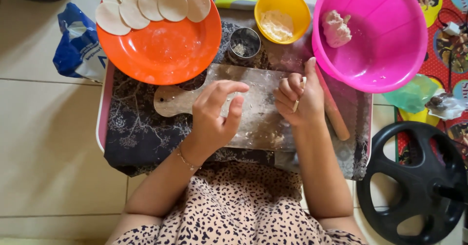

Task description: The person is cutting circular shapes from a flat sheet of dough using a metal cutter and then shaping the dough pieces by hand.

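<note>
Board (253, 109) lengthwise left-right, handle leftward; hands: left (214, 114) loosely apart, right (297, 99) fisted on dough scrap (298, 99).

An orange plate (165, 50) of pale dough rounds (146, 4) sits at eleven o'clock, a yellow bowl (282, 1) at twelve, a black weight plate (414, 177) at four, a blue bag (73, 45) at ten

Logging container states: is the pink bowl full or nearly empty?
Nearly empty. The pink bowl holds one small lump of dough against its left wall; the rest of its inside shows bare, with faint flour specks.
</note>
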